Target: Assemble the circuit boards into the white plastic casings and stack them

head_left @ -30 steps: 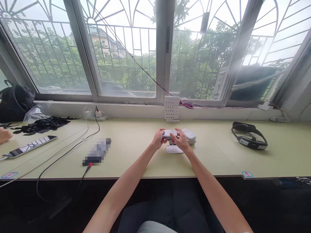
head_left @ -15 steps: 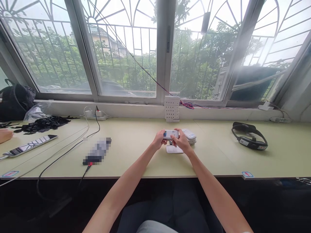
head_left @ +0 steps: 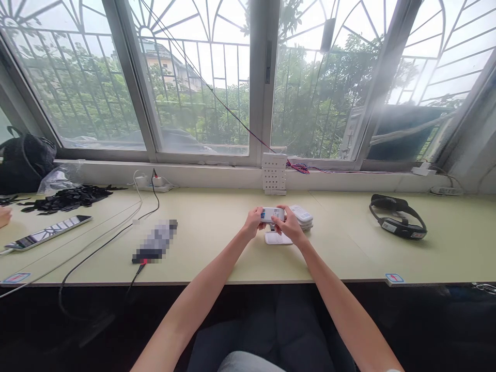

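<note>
Device (head_left: 272, 215), one, white, with a blue patch and print on its upper face: held at the centre of the clock, 12 being toward the window (head_left: 209, 82), above the near half of the table (head_left: 217, 232). Left hand (head_left: 254, 222), one: closed narrowly on the device's 9 o'clock end. Right hand (head_left: 285, 221), one: closed narrowly on its 3 o'clock end, thumb bent over the near side. White stack (head_left: 304, 216), one, several flat pieces: at 3 o'clock, just beside the right hand. White cover (head_left: 276, 238), one, lying flat: at 6 o'clock, near, partly hidden by the right hand. White rack (head_left: 274, 174), one, with rows of small holes: at 12, upright against the sill. Wires (head_left: 298, 168), red and dark, bundled: at 1. Headset (head_left: 401, 222), one, black band: at 3, well apart. Pixelated item (head_left: 155, 242), one, nature unclear: near 9. Phone (head_left: 48, 232), one: at 9, farther out. Black strips (head_left: 72, 199), one heap: beyond the phone. Another person's hand (head_left: 4, 216), partly in view: at 9, by the picture's edge.
</note>
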`<state>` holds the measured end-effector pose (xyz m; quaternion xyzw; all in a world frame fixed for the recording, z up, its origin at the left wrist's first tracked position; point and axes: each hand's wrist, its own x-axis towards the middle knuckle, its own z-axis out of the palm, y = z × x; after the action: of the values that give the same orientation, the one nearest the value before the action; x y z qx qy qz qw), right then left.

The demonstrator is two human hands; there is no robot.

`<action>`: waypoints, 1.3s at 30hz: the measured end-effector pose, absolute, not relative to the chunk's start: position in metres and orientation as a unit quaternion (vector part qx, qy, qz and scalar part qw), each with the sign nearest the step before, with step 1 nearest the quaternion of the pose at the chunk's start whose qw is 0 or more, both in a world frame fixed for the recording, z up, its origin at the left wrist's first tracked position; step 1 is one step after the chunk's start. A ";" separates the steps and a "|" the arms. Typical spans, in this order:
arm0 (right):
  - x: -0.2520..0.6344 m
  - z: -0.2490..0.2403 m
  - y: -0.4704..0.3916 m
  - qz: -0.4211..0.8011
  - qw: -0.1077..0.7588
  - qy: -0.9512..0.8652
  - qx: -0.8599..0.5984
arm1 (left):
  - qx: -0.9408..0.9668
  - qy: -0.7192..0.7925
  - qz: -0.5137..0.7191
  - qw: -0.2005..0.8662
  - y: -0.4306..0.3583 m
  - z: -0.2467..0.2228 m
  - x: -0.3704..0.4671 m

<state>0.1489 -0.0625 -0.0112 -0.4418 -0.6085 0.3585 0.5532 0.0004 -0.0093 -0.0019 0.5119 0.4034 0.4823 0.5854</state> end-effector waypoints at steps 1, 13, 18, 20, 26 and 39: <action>0.149 -0.012 -0.062 0.359 0.553 -0.609 -0.441 | 0.513 0.403 0.484 0.583 -0.009 -0.002 0.001; 0.149 -0.013 -0.060 0.358 0.551 -0.614 -0.437 | 0.507 0.406 0.505 0.569 -0.010 -0.003 0.002; 0.149 -0.012 -0.062 0.364 0.552 -0.610 -0.437 | 0.509 0.402 0.515 0.560 -0.010 -0.002 0.002; 0.148 -0.010 -0.062 0.379 0.555 -0.601 -0.433 | 0.512 0.398 0.517 0.559 -0.011 -0.002 0.003; 0.148 -0.010 -0.060 0.427 0.582 -0.550 -0.420 | 0.551 0.368 0.473 0.581 -0.015 0.000 0.004; 0.153 -0.004 -0.058 0.471 0.629 -0.419 -0.455 | 0.605 0.362 0.375 0.602 -0.017 0.003 0.001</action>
<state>0.1525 -0.0582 -0.0042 -0.4554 -0.4189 0.4710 0.6288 0.0013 -0.0169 0.0026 0.6048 0.3622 0.3754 0.6018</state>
